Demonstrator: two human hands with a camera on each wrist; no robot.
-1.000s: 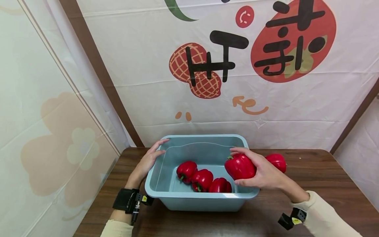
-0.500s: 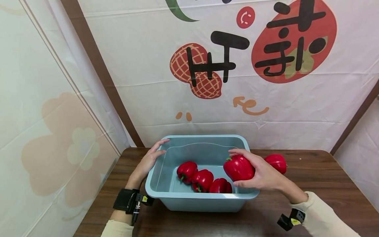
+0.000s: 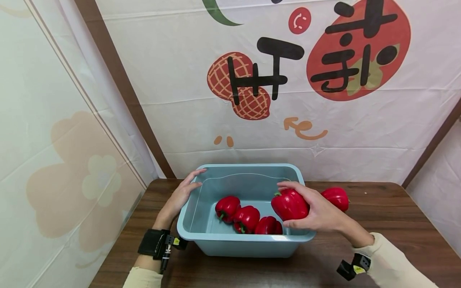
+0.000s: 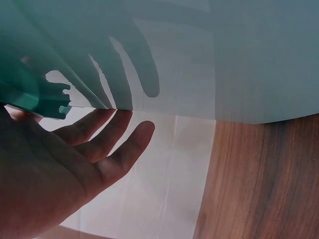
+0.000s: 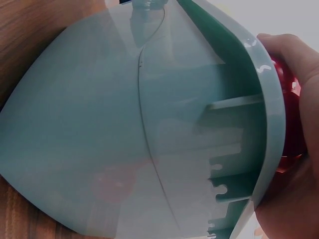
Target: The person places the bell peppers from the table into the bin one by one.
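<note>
A red bell pepper (image 3: 290,204) with a green stem is gripped by my right hand (image 3: 320,210), over the right side of a light blue plastic bin (image 3: 245,245). Thumb and fingers stand on opposite sides of it. In the right wrist view, the bin's rim (image 5: 273,119) hides much of that red bell pepper (image 5: 294,124). My left hand (image 3: 180,196) rests at the bin's left rim. Its fingers (image 4: 134,144) are spread and fairly straight against or close to the outer wall in the left wrist view. Inside the bin lie three red bell peppers (image 3: 246,218).
Another red bell pepper (image 3: 336,198) lies on the brown wooden table (image 3: 381,224), right of the bin and partly behind my right hand. A printed white cloth (image 3: 173,80) hangs behind the table, and another panel (image 3: 72,160) stands at the left.
My right hand and the bell pepper in it have shifted very slightly left. My left hand and the bin stay in place.
</note>
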